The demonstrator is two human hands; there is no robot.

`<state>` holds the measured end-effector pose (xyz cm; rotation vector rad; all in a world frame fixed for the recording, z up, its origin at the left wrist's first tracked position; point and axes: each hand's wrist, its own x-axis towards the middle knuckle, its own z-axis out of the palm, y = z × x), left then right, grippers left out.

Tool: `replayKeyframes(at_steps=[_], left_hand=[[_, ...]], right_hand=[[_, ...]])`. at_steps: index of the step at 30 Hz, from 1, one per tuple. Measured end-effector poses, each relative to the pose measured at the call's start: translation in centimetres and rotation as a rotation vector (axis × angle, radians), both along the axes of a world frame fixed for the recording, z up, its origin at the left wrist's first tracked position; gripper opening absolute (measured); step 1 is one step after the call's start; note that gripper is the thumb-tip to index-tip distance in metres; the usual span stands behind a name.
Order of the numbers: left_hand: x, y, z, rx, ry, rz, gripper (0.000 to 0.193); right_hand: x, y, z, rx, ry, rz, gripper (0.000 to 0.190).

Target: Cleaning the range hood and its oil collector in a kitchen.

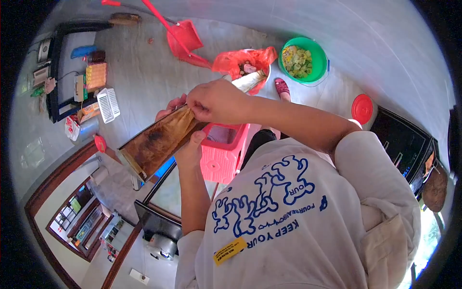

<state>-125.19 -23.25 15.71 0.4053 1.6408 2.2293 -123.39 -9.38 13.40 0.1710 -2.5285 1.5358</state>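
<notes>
My left hand point(189, 148) supports a long, narrow metal tray point(131, 166) from below, its thumb along the near edge and its fingers at the far side. A brown, stained, greasy-looking lining point(155, 135) covers the tray's inside, with a dark patch in the middle. My right hand point(218, 101) pinches the lining, which is gathered into folds at the fingertips. Beyond that hand a whitish strip point(249, 82) reaches over a bin lined with a red plastic bag point(231, 61); whether it belongs to the tray I cannot tell. Small waste lies inside the bag.
A pink plastic stool point(220, 162) stands below my hands. Past the bin are a green bucket point(321, 72) of food scraps, a red dustpan point(184, 38) and a foot in a red slipper point(282, 86). A white plastic basket point(108, 104) and boxes lie at the left.
</notes>
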Motion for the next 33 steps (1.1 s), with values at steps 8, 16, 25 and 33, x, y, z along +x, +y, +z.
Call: replayKeyframes(at_steps=[8, 16, 25, 33], left_hand=[[-0.4, 0.3, -1.2, -0.139, 0.133, -0.040, 0.085], [-0.7, 0.0, -2.1, -0.226, 0.149, -0.003, 0.086], [-2.0, -1.7, -2.6, -0.182, 0.184, -0.028, 0.067], [-2.2, -2.0, -2.4, -0.275, 0.229, 0.016, 0.064]], right_hand=[[0.2, 3.2, 0.0, 0.067, 0.121, -0.070, 0.010], [1.3, 5.4, 0.7, 0.163, 0.159, -0.106, 0.012], [2.9, 9.5, -4.2, 0.174, 0.009, -0.324, 0.011], [3.0, 10.5, -8.4, 0.168, -0.287, -0.389, 0.014]])
